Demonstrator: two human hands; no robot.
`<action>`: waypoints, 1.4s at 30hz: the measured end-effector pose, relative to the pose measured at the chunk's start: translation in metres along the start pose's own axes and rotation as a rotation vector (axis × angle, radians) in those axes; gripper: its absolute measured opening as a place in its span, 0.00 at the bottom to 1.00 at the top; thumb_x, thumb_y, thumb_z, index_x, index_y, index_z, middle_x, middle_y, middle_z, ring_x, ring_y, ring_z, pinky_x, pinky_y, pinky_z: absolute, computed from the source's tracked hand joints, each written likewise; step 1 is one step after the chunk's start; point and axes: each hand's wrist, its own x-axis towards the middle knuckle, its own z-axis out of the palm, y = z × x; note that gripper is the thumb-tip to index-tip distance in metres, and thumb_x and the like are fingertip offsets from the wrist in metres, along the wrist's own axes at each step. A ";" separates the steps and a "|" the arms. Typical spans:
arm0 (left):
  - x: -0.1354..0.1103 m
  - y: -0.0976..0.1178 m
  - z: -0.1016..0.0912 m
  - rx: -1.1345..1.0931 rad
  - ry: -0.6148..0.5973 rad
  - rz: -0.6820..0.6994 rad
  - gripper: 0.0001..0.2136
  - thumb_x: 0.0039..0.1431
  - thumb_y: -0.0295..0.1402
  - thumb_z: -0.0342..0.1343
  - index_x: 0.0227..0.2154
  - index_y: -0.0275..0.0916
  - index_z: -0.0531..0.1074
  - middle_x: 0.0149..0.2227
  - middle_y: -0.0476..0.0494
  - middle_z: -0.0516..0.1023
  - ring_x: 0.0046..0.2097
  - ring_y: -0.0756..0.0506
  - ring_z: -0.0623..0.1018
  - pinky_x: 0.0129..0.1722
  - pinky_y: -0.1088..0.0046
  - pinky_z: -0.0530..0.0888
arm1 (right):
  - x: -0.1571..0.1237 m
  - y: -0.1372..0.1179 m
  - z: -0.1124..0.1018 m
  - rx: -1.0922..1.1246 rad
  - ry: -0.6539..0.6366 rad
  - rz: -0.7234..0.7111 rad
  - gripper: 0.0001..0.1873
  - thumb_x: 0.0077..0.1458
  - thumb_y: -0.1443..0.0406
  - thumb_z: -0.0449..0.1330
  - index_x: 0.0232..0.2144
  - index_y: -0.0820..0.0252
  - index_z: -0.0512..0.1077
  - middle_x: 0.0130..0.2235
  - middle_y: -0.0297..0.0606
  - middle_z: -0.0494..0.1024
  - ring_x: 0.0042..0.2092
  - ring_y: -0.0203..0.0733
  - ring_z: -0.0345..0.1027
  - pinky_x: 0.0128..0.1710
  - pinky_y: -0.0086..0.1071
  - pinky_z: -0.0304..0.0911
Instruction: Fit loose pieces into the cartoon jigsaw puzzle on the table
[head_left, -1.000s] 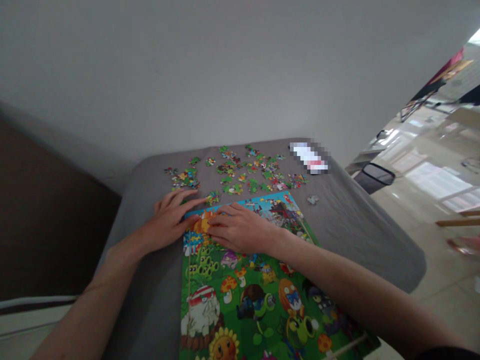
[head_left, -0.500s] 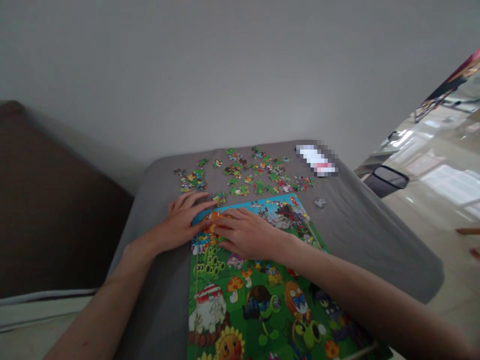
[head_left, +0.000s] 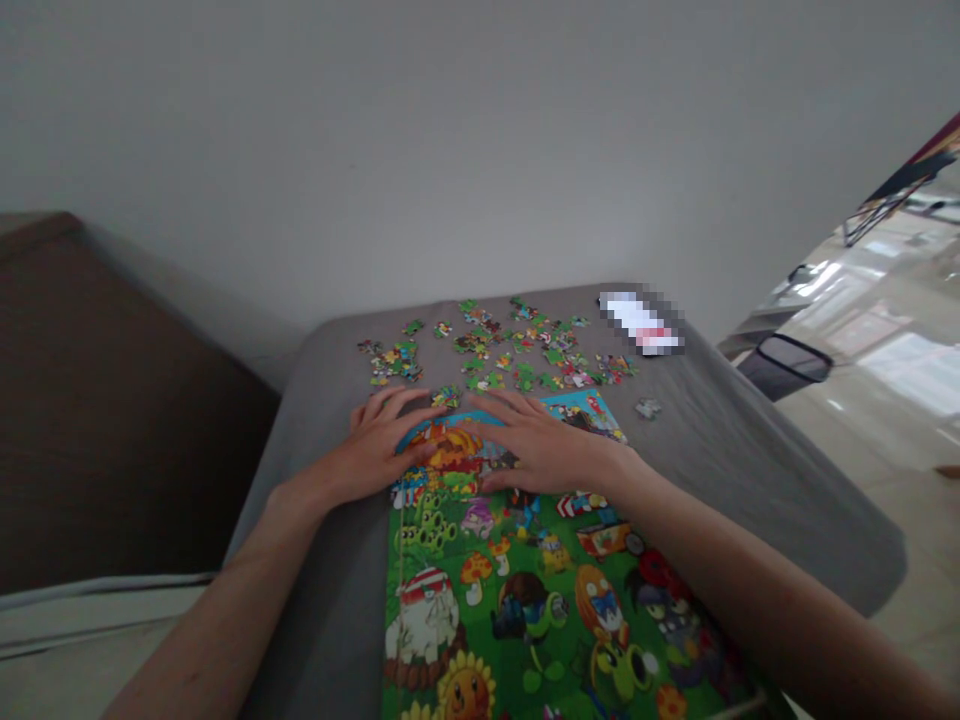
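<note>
A jigsaw puzzle board (head_left: pixel 517 600) printed with bright cartoon plants and characters lies in front of me. My left hand (head_left: pixel 386 440) rests at its upper left corner, fingers spread, the thumb on the orange part of the picture. Across the upper middle of the board lies my right hand (head_left: pixel 536 445), its fingers apart and pointing left, covering part of the picture. I see no piece held in either hand. Just beyond the left fingertips is a small cluster of puzzle pieces (head_left: pixel 446 397).
Many loose puzzle pieces (head_left: pixel 525 345) are scattered beyond the board on a grey cloth-covered table (head_left: pixel 750 500). One greyish piece (head_left: pixel 648 407) lies apart at the right. A phone (head_left: pixel 641 322) with a blurred screen sits at the far right corner. A wall stands behind.
My right hand has moved right and away from the left hand, its fingers spreading and uncovering the orange picture area. My left hand stays at the corner. The view has shifted slightly.
</note>
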 end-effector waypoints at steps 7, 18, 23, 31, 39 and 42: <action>0.001 -0.002 0.000 0.011 0.009 -0.040 0.38 0.70 0.71 0.40 0.72 0.58 0.70 0.77 0.41 0.63 0.78 0.25 0.56 0.73 0.36 0.57 | 0.005 0.002 0.004 0.028 -0.021 -0.022 0.43 0.67 0.47 0.69 0.76 0.53 0.65 0.78 0.53 0.61 0.80 0.66 0.45 0.77 0.65 0.48; 0.002 -0.007 0.001 0.027 0.013 -0.047 0.38 0.69 0.72 0.42 0.71 0.59 0.71 0.77 0.43 0.63 0.78 0.25 0.55 0.74 0.36 0.56 | 0.007 -0.006 -0.007 0.024 -0.092 -0.173 0.19 0.74 0.60 0.65 0.64 0.46 0.80 0.63 0.43 0.79 0.64 0.55 0.63 0.66 0.52 0.62; 0.001 -0.005 -0.001 0.001 0.029 -0.025 0.39 0.69 0.73 0.39 0.71 0.59 0.71 0.77 0.41 0.64 0.77 0.24 0.57 0.73 0.35 0.57 | 0.007 -0.005 -0.007 0.044 -0.096 -0.162 0.23 0.74 0.72 0.59 0.63 0.46 0.81 0.64 0.43 0.80 0.62 0.52 0.67 0.65 0.51 0.63; 0.004 0.008 0.000 -0.011 0.009 0.016 0.34 0.73 0.69 0.37 0.69 0.64 0.72 0.76 0.45 0.65 0.76 0.28 0.58 0.73 0.38 0.58 | 0.009 -0.002 -0.012 0.084 -0.069 -0.196 0.17 0.73 0.72 0.63 0.54 0.50 0.86 0.58 0.44 0.83 0.60 0.47 0.74 0.64 0.44 0.67; 0.005 0.014 0.005 0.023 0.040 -0.006 0.33 0.74 0.67 0.38 0.72 0.63 0.69 0.76 0.44 0.63 0.75 0.26 0.58 0.71 0.38 0.60 | 0.005 0.001 -0.016 0.101 -0.061 -0.159 0.14 0.72 0.69 0.65 0.53 0.50 0.86 0.56 0.40 0.85 0.59 0.46 0.74 0.65 0.44 0.66; 0.005 0.013 0.005 0.023 0.058 -0.007 0.33 0.75 0.66 0.39 0.73 0.63 0.68 0.76 0.44 0.63 0.75 0.26 0.57 0.71 0.38 0.60 | 0.004 0.002 -0.017 0.129 -0.055 -0.144 0.12 0.72 0.69 0.66 0.52 0.51 0.86 0.55 0.40 0.85 0.59 0.45 0.75 0.65 0.43 0.66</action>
